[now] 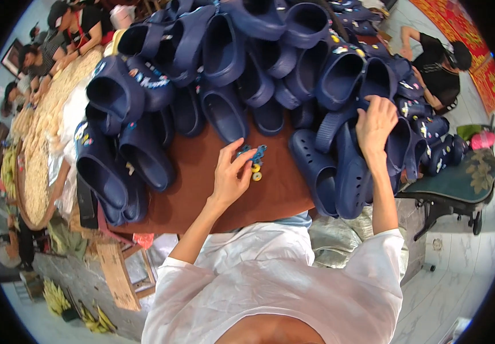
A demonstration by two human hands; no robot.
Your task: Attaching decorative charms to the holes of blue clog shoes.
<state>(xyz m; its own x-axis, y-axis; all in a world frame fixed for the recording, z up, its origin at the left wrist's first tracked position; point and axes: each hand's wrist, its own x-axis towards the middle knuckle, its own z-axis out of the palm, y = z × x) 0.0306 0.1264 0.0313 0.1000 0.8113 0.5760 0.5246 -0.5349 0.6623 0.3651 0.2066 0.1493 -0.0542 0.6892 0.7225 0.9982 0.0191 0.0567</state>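
Note:
My left hand (pixel 233 175) hovers over the brown cloth, its fingers spread and slightly bent beside a small heap of blue charms (pixel 260 151). Two yellow ring-like pieces (pixel 256 172) lie just below them. At the right, my right hand (pixel 377 123) has its fingers bent over the edge of a navy foam clog (pixel 378 80) in the pile. Below that wrist, another navy clog (pixel 350 172) stands on its side, with its holed upper facing right. Whether the right fingers grip one clog or two is hidden.
Many navy clogs (pixel 222 49) are heaped across the table's far side, some with charms. A brown cloth (pixel 201 195) covers the tabletop. At left stands a large tray of pale pieces (pixel 35 189), with several people behind. A green office chair (pixel 454 178) and a person (pixel 439 69) are at right.

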